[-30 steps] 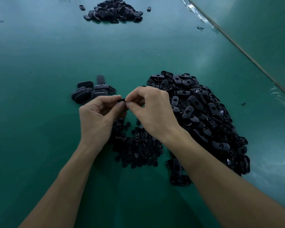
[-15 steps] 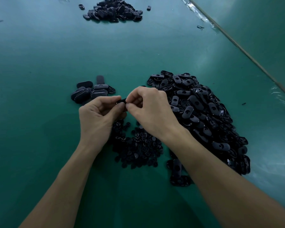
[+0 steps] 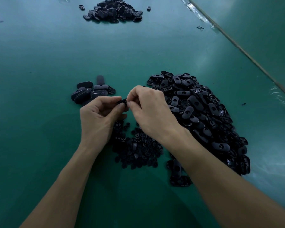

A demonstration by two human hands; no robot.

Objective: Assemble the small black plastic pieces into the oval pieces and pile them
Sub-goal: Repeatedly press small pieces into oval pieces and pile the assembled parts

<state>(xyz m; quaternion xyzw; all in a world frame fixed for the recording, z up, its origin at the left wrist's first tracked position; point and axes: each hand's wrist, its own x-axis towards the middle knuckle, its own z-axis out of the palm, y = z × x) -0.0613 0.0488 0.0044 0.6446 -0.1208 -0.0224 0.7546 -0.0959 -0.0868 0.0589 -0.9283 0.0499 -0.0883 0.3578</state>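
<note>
My left hand (image 3: 99, 119) and my right hand (image 3: 152, 111) meet above the green table, both pinching one black oval piece (image 3: 122, 101) between their fingertips; most of it is hidden by the fingers. Below the hands lies a heap of small black plastic pieces (image 3: 138, 150). A large heap of oval pieces (image 3: 199, 116) spreads to the right. A small pile of oval pieces (image 3: 91, 92) sits just left of and beyond my left hand.
Another pile of black pieces (image 3: 113, 12) lies at the far end of the green table (image 3: 39, 145), with a few strays beside it. A taped seam and table edge (image 3: 237, 46) run diagonally along the right.
Both hands have stayed together on the oval piece; the fingertips shifted only slightly. The piles have not moved.
</note>
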